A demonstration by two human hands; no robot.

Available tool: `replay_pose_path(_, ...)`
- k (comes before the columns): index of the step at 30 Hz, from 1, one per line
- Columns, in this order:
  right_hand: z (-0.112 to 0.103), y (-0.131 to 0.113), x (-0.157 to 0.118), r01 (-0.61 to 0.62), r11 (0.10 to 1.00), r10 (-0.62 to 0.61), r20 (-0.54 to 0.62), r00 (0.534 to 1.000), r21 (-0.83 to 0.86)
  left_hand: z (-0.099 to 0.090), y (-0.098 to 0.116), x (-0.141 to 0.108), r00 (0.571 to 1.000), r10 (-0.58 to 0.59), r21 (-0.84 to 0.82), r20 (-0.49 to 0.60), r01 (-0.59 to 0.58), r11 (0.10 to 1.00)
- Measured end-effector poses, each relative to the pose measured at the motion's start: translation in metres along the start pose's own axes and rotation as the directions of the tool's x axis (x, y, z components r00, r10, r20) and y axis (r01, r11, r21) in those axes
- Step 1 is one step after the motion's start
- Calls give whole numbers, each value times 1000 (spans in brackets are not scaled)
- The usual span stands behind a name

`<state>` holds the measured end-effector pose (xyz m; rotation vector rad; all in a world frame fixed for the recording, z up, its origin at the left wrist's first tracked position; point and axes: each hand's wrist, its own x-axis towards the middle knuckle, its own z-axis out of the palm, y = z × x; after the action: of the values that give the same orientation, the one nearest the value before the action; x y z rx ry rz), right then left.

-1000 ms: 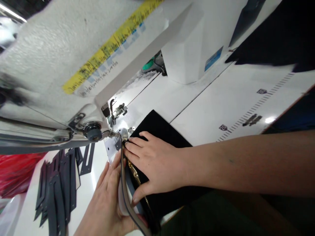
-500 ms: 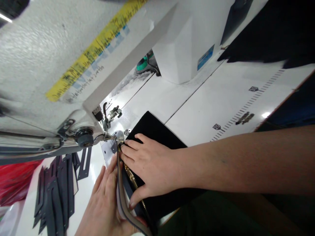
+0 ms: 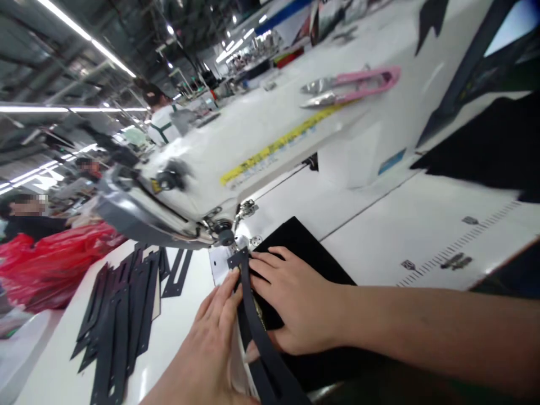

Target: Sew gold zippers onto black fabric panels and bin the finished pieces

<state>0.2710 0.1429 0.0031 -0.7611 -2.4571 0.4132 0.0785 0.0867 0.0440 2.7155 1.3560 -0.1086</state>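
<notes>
A dark strap (image 3: 257, 326) runs from beneath the sewing machine's needle area (image 3: 230, 239) toward me. Black fabric (image 3: 304, 239) lies under and beside it, with a gold zipper (image 3: 258, 312) partly showing. My left hand (image 3: 211, 332) rests along the left side of the strap, fingers extended and close to the needle area. My right hand (image 3: 295, 295) lies flat on the black fabric, fingers spread, its fingertips at the strap's right edge. The strap hides part of a thumb.
Several dark slotted strips (image 3: 122, 315) lie on the white table at left, near a red plastic bag (image 3: 54, 259). Pink-handled snips (image 3: 354, 84) rest on the machine arm. Dark fabric (image 3: 485, 146) lies at right. Other people sit in the background.
The view has tilted up and shifted, showing the workshop and the top of the machine. The strap now lies flatter over the fabric, its dark face showing. Both hands stay near the needle.
</notes>
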Motion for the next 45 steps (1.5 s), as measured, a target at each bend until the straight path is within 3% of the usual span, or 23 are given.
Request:
replay_pose_path(3,0,-2,2,-21,999,20,25,1000,42,-6,2,-4,998,3,-13,-63,-4,1000)
replay_pose_path(6,1,-5,1,4,1000,-4,73,997,-7,3,1,-7,983,-23,5,-183,24,1000)
replay_pose_path(12,4,-4,1,163,964,-128,170,977,-212,49,-7,3,887,-84,86,-453,137,987)
replay_pose_path(17,10,2,5,253,897,-180,224,958,-363,54,-10,7,825,-45,97,-563,120,988)
replay_pose_path(21,14,4,6,303,838,-219,229,949,-454,52,-12,7,797,-20,151,-603,139,979)
replay_pose_path(27,18,7,4,314,800,-251,191,949,-511,56,-16,7,796,56,211,-602,91,973)
replay_pose_path(36,16,15,15,254,889,-197,183,963,-380,52,-29,22,809,57,171,-585,54,984)
replay_pose_path(40,13,20,25,226,907,-155,216,964,-357,54,-38,33,789,72,163,-610,36,986)
replay_pose_path(45,15,27,26,255,895,-198,185,963,-366,51,-39,34,775,47,127,-631,44,991)
